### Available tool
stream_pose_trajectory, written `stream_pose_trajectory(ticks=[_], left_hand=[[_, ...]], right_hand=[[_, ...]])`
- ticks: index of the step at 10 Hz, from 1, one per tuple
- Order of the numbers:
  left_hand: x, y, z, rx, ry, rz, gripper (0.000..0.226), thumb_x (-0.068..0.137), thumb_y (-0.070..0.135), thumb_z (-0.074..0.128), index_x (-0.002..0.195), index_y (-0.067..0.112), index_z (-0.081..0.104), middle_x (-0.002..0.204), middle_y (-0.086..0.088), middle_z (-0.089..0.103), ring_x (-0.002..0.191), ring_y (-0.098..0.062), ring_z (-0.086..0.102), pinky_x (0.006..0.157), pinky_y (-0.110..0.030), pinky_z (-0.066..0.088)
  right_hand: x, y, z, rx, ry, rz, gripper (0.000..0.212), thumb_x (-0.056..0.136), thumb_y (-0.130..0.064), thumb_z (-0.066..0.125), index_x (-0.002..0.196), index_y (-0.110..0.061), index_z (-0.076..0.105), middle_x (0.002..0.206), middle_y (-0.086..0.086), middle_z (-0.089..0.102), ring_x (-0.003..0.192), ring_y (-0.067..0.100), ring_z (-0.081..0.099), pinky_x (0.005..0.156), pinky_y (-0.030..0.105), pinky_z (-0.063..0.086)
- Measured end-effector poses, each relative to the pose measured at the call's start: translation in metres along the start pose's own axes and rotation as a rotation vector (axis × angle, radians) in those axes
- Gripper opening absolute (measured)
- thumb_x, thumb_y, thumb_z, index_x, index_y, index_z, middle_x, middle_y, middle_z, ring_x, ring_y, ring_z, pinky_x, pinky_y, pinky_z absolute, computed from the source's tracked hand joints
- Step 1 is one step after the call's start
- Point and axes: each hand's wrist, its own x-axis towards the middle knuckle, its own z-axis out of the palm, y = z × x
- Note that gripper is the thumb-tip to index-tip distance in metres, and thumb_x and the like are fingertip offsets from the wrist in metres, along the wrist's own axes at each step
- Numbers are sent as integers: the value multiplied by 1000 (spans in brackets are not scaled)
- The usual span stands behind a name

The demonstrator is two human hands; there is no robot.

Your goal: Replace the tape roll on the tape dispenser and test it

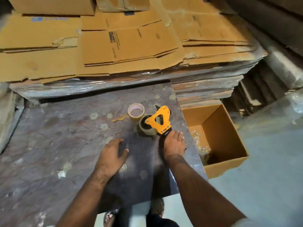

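A yellow tape dispenser [161, 119] with a black handle stands on the dark plastic-wrapped surface [65, 136]. A roll of clear tape [146, 129] sits on its hub. My right hand [173, 144] is closed around the handle. Just behind the dispenser to the left stands a nearly used-up tape roll [136, 112], mostly a cardboard core, with a torn strip of brown tape [118, 118] lying beside it. My left hand [113, 154] hovers low over the surface, left of the dispenser, fingers apart and holding nothing.
Stacks of flattened cardboard boxes [123, 46] rise behind the work surface. An open cardboard box [229, 140] stands on the floor to the right, with some clear scraps in it. My sandalled feet [111, 215] show at the near edge.
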Motion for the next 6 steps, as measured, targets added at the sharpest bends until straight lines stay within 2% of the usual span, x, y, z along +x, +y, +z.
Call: stream_pose_trajectory(ticks=[2,3,4,5,6], left_hand=[[-8,-8,3,24,-14,-132,40,89,22,69,127,13,59,125,-8,66,111,-28,66,97,-33,49],[-10,-9,3,29,-13,-156,40,88,22,70,126,12,60,124,-8,67,110,-28,66,96,-35,52],[-12,-4,3,50,-14,-147,40,88,25,69,125,13,59,124,-7,66,112,-28,64,96,-36,51],[-13,-1,4,53,-25,-113,42,89,26,67,127,14,58,126,-7,65,114,-27,62,99,-36,50],[-12,8,1,34,-4,-37,43,91,29,63,131,15,56,128,-6,62,117,-25,60,102,-36,48]], right_hand=[[14,-8,18,120,-42,34,46,102,-8,32,146,5,31,155,27,36,149,41,27,119,44,27],[7,-16,23,191,-116,48,62,104,-19,43,153,8,17,161,30,23,152,41,19,121,44,23],[-5,-21,15,216,-164,63,81,101,-34,48,156,7,4,165,28,9,154,39,8,123,48,17],[-21,-18,1,181,-126,30,97,93,-49,52,157,3,1,168,22,3,156,34,1,123,54,13],[-33,-10,-15,176,-58,-27,96,92,-54,47,159,-3,1,169,15,0,156,29,-2,122,56,10]])
